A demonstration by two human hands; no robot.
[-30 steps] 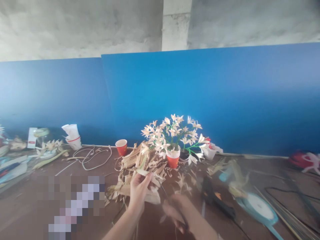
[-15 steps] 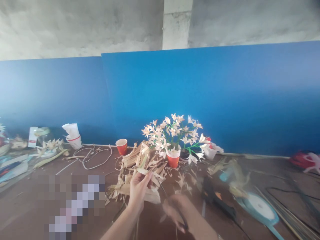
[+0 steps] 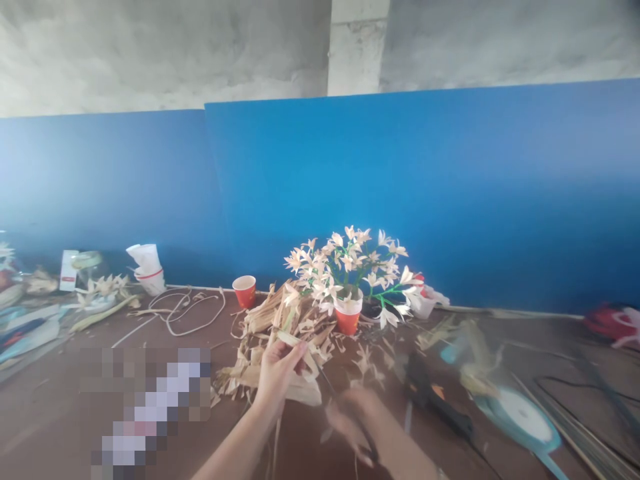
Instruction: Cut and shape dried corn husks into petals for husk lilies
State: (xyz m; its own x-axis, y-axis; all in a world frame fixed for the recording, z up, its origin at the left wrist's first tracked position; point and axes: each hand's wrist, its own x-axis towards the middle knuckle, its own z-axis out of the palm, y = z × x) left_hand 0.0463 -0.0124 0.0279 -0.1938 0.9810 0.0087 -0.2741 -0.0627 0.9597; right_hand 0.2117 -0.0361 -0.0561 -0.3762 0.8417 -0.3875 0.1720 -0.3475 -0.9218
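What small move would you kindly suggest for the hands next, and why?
I would probably guide the dark tool, seemingly scissors, carefully toward the pale husk strip. The left hand pinches that strip, while the right hand, though blurred, appears to hold the tool with its thin end pointing that way. I cannot tell whether tool and strip touch.

Single head-worn view, forward and down over the brown table (image 3: 307,447) toward the blue partition (image 3: 390,167)
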